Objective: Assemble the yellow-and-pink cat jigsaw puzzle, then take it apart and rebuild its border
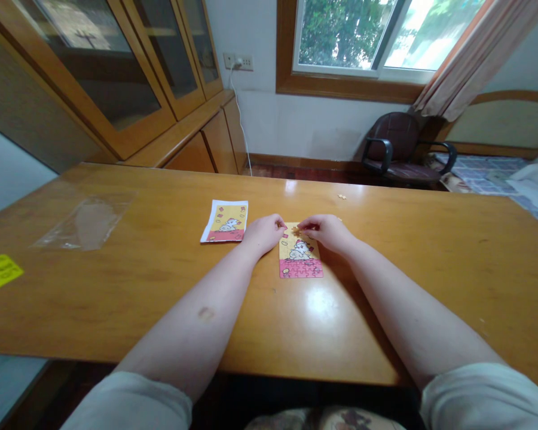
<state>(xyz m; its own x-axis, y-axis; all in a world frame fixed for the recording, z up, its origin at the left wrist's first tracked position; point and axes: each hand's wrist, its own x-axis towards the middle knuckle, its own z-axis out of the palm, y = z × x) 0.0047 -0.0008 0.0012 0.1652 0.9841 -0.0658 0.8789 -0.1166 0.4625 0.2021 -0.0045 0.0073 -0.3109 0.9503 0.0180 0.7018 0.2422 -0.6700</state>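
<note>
A small jigsaw puzzle (299, 269) with a white cartoon animal on yellow and pink lies flat on the table. My left hand (265, 232) is closed, its fingertips pressed to the puzzle's upper left edge. Over the upper part, my right hand (332, 232) pinches what looks like a jigsaw piece, mostly hidden by the fingers. Near these fingertips an orange-brown patch, like bare wood, shows among the pieces. Left of my left hand lies a picture sheet (226, 222) with the same design. A loose jigsaw piece (342, 196) rests farther back on the right.
On the left of the wooden table (161, 298) lie a clear plastic bag (89, 222) and a yellow label (0, 273). Beyond the far edge stand a glass-doored cabinet (170, 113), an office chair (394, 146) and a bed (488, 170) beneath the window side.
</note>
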